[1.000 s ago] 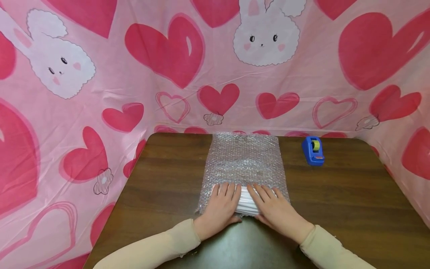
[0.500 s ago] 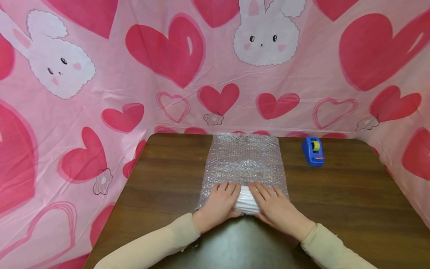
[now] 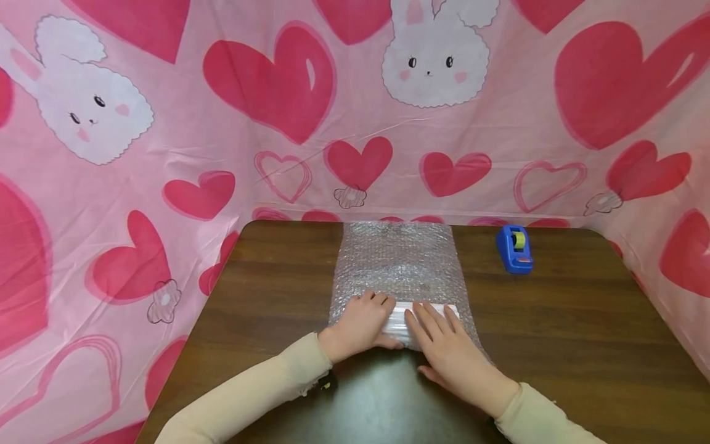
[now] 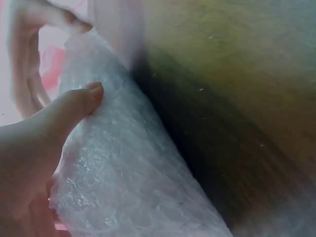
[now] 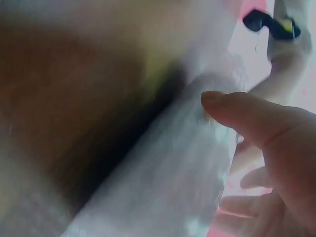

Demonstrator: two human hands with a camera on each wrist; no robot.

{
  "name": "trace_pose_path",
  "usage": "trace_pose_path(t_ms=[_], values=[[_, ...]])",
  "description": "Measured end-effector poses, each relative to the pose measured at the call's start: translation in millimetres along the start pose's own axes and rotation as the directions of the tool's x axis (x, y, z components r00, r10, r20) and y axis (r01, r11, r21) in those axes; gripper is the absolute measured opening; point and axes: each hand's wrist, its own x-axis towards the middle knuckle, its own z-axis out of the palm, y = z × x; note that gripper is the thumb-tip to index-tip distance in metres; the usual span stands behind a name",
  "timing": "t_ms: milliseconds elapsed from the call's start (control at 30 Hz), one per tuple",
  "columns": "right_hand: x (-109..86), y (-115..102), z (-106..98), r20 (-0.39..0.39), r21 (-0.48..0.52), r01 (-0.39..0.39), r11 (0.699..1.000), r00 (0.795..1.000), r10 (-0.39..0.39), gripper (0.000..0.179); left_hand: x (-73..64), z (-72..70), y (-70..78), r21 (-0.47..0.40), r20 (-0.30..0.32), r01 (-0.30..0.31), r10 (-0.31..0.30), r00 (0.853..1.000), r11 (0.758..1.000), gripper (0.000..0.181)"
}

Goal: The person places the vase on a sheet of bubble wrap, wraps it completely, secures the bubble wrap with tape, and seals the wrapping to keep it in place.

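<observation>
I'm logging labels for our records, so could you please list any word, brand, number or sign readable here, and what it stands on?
No text can be read in any view.
Blue tape dispenser: small reddish patch, too small to tell whether it bears lettering.
Bubble wrap and white item: no lettering visible.
Pink backdrop: pictures only, no letters or numbers visible.

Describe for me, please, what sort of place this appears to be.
Probably a small packing workspace, judging by the brown table, the bubble wrap on it and the blue tape dispenser.
</observation>
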Motion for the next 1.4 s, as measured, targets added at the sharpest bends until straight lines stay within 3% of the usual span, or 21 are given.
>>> trace_pose_path(t_ms=[233, 467, 633, 700, 933, 1067, 1167, 1267, 1400], values=[[-2.1, -8.4, 16.9, -0.04, -0.083, -0.064, 0.994, 0.997, 0.061, 0.121, 6.9, -5.5, -6.2, -0.119, 0.076, -0.001, 0.01, 0.997, 0.993, 0.066], [7.3, -4.9, 37.2, -0.142, -0.202, -0.116, 0.972, 0.986, 0.088, 0.061, 9.4, -8.7, -9.3, -0.168, 0.146, -0.012, 0.037, 0.989, 0.986, 0.066], [11.7, -3.4, 42.5, -0.195, -0.203, -0.141, 0.969, 0.976, 0.101, 0.055, 10.4, -8.5, -10.5, -0.174, 0.171, -0.016, 0.046, 0.984, 0.985, 0.066], [12.1, -2.4, 44.0, -0.198, -0.208, -0.142, 0.968, 0.975, 0.101, 0.058, 10.1, -9.3, -10.7, -0.158, 0.17, -0.024, 0.051, 0.984, 0.987, 0.066], [14.8, 2.3, 41.8, -0.142, -0.205, -0.122, 0.971, 0.985, 0.094, 0.101, 6.8, -10.3, -10.9, -0.099, 0.174, -0.021, 0.038, 0.984, 0.995, 0.073], [20.0, 6.2, 36.8, -0.112, -0.162, -0.11, 0.981, 0.989, 0.092, 0.1, 2.7, -10.2, -7.6, -0.037, 0.123, -0.015, 0.019, 0.992, 0.999, 0.08], [23.5, 8.7, 32.8, -0.089, -0.143, -0.106, 0.984, 0.992, 0.094, 0.098, -3.7, -12.8, 1.0, 0.056, 0.022, -0.01, 0.008, 1.0, 0.998, 0.082], [25.5, 10.2, 28.9, -0.045, -0.106, -0.118, 0.987, 0.992, 0.114, 0.097, -12.6, -18.2, 18.2, 0.145, -0.08, 0.006, 0.006, 0.997, 0.989, 0.08], [30.6, 14.1, 25.0, 0.016, -0.034, -0.132, 0.991, 0.991, 0.132, 0.096, -24.4, -18.5, 43.5, 0.219, -0.087, 0.035, -0.017, 0.996, 0.975, 0.079]])
